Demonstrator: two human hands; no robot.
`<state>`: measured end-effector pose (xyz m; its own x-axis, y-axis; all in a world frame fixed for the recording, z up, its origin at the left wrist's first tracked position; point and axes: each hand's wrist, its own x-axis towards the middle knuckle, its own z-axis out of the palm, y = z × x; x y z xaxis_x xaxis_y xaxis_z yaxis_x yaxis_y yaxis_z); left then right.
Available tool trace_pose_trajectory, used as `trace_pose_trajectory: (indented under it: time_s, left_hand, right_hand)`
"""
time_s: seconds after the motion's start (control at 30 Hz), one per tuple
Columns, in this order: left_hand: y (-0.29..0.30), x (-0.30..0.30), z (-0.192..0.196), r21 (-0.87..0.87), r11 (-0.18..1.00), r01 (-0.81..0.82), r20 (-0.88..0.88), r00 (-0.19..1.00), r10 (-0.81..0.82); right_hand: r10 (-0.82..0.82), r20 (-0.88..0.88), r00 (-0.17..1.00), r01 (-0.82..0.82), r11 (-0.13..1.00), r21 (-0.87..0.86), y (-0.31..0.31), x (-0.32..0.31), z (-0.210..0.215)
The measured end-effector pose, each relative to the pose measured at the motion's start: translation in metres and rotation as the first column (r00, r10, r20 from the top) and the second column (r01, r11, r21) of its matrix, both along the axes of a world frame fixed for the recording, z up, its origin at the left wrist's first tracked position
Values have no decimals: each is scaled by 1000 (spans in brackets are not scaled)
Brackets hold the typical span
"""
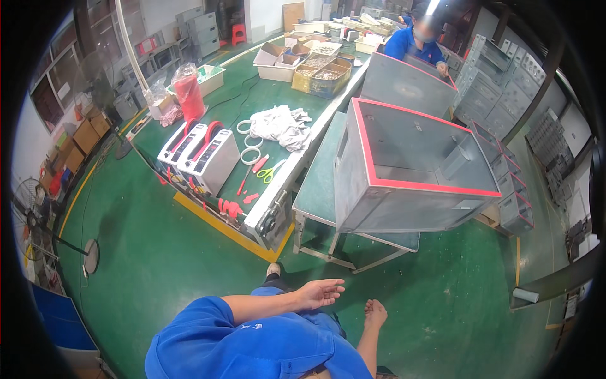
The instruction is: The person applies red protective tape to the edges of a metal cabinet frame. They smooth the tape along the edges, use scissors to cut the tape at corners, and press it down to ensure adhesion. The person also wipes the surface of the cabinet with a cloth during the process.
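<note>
My left hand [320, 293] is held in front of my body, its fingers spread and nothing in them. Lower and to its right, my right hand [375, 311] has its fingers curled in, and nothing shows in it. Neither hand touches anything. Beyond them a large grey metal cabinet box [385, 211], its open rim edged with red tape [435, 186], rests on a green-topped bench [319, 183]. On the worktable [221, 107] to the left are two white tape dispensers [211, 161], rolls of tape [250, 156], green-handled scissors [270, 172] and a red-handled tool [242, 185].
A co-worker in blue [407, 44] stands behind a second grey box [407, 85]. White cloths [279, 124], a red wrapped roll [188, 95] and bins of small parts [322, 74] lie on the worktable. More metal boxes [514, 189] stand at right; a fan [35, 211] at left.
</note>
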<state>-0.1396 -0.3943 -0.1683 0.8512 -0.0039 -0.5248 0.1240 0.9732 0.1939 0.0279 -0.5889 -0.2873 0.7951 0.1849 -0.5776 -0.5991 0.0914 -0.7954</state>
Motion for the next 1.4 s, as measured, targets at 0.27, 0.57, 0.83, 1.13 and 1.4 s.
trace_pose_trajectory:
  time_s: [0.27,0.57,0.83,1.13,1.4]
  left_hand:
    - [-1,1,-1,8,1000,11,-22,1000,-11]
    - [-2,0,1,15,1000,5,-42,999,-4]
    - [-2,0,0,12,1000,16,-41,999,-15]
    - [-3,0,-4,10,1000,21,-48,999,-21]
    - [-4,0,-6,21,999,34,-61,998,-32]
  right_hand:
    - [-22,2,1000,22,1000,15,-3,-1,-6]
    - [-34,21,999,38,982,-183,-4,-4,7]
    - [-33,50,998,41,984,-175,-12,-2,-16]
    - [-62,2,998,62,997,-41,-11,-2,-24]
    - [-57,43,997,64,982,-178,-15,-2,-20]
